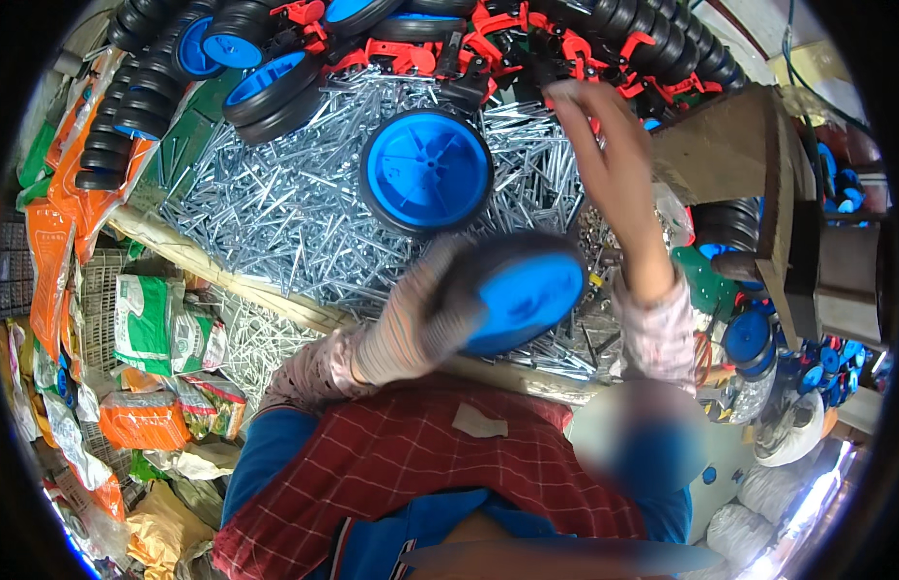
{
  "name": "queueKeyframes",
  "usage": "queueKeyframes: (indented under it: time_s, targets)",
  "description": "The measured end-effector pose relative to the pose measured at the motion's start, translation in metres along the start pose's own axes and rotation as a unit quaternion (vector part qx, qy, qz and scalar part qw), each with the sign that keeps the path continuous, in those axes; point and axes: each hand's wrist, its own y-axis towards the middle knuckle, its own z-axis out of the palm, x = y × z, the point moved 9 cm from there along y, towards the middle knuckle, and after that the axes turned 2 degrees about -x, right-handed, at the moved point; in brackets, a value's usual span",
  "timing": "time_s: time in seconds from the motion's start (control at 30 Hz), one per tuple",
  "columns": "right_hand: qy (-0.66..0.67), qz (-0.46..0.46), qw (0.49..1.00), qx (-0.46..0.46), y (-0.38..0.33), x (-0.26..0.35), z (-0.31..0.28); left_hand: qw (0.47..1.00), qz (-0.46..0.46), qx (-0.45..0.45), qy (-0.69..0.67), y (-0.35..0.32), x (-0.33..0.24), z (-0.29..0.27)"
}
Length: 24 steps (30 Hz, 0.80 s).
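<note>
My left hand (pixel 408 319), in a striped glove, is closed around the edge of a wheel (pixel 531 290) with a black tyre and blue hub. The held wheel is tilted and blurred by motion, above the near edge of the bench. My bare right hand (pixel 613 150) stretches out to the far side, thumb and fingers apart, its blurred tips at the pile of red and black plastic parts (pixel 580 53). Another blue-hubbed wheel (pixel 428 172) lies flat on a heap of long metal pins (pixel 304 203) between and beyond my hands.
More black-tyred wheels (pixel 266 92) lie at the far left, beside rows of stacked wheels (pixel 145 101). A wooden edge (pixel 237 271) borders the pin heap. A brown metal bracket (pixel 729 145) stands at the right. Plastic packets (pixel 145 324) fill the left side.
</note>
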Motion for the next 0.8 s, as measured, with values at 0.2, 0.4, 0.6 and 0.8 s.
queueKeyframes:
  time_s: [0.2, 0.4, 0.6, 0.8]
  targets:
    - [-0.076, 0.342, 0.931, 0.107, 0.005, -0.155, 0.142, 0.906, 0.217, -0.064, 0.357, -0.005, -0.029, 0.016]
    - [0.235, 0.428, 0.871, -0.042, -0.018, -0.178, 0.135, 0.932, 0.214, -0.054, 0.289, -0.022, -0.015, 0.014]
    - [0.237, 0.314, 0.915, -0.093, -0.056, -0.128, 0.023, 0.972, 0.137, 0.007, 0.191, -0.029, -0.006, -0.001]
    - [0.083, 0.382, 0.917, 0.081, -0.030, -0.165, 0.137, 0.955, 0.270, 0.008, 0.125, -0.046, -0.020, 0.011]
